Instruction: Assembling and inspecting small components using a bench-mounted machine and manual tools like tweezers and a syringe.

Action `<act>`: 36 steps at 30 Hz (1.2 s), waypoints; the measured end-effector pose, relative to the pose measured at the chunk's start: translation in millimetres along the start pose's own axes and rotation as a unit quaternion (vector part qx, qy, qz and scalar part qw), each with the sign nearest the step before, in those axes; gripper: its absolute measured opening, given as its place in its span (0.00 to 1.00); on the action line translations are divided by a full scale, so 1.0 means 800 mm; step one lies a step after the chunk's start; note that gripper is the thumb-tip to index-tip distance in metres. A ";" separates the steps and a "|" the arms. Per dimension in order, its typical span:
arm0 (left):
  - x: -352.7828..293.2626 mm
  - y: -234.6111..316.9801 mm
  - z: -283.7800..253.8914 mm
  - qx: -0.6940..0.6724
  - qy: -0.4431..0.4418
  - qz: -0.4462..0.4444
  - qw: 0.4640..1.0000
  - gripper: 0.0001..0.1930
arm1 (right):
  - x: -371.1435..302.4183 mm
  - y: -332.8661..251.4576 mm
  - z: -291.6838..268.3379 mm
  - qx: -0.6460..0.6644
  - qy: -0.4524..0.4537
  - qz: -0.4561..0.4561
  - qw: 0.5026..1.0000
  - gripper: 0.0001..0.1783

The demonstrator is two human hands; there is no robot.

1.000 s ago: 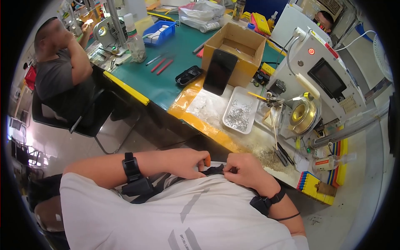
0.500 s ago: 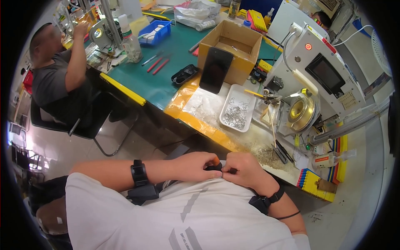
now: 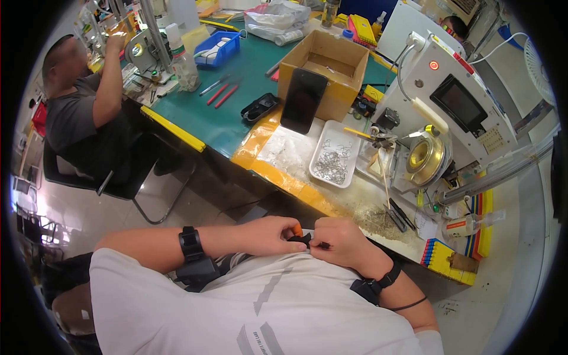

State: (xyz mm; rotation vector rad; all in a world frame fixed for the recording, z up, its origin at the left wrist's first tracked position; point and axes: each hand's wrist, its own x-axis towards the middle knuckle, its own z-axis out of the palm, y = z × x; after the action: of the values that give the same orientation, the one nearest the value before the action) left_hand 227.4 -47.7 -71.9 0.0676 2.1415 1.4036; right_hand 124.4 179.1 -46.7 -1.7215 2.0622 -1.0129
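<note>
Both hands meet close in front of my white shirt, below the bench edge. My left hand (image 3: 269,234) is closed, thumb and fingers pinching a small black piece (image 3: 300,239) that looks soft, perhaps fabric or a strap; its kind is unclear. Something orange (image 3: 297,229) shows at the left index finger. My right hand (image 3: 343,242) is closed beside it, almost touching, with a bit of black showing between its fingers. Whether both hands hold the same piece I cannot tell. Each wrist carries a black strap with a box-like device.
On the bench stand a white tray (image 3: 335,173) of small bent metal wires, a phone (image 3: 303,102) leaning on a cardboard box (image 3: 337,74), tweezers (image 3: 402,214), a solder spool (image 3: 421,157) and a white machine (image 3: 435,89) with a screen. A co-worker (image 3: 77,112) sits at left.
The view has shifted a little. Both hands stay together at my waist, and slightly more of the black piece shows between them.
</note>
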 end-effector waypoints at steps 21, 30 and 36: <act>0.001 -0.012 0.007 -0.019 0.018 0.044 0.999 0.21 | -0.001 0.005 0.012 -0.020 -0.006 0.003 1.000 0.06; 0.012 -0.013 0.021 0.003 0.060 0.136 0.989 0.22 | -0.002 0.007 0.009 -0.008 0.009 0.017 1.000 0.09; 0.000 0.002 0.011 -0.013 0.035 0.100 0.994 0.18 | -0.003 -0.006 0.006 0.082 0.029 0.128 0.988 0.09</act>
State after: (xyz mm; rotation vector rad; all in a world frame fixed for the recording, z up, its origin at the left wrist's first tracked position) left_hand 230.9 -40.0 -73.3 0.2311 2.2231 1.5678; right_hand 131.3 179.6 -47.5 -1.3219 2.1012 -1.1246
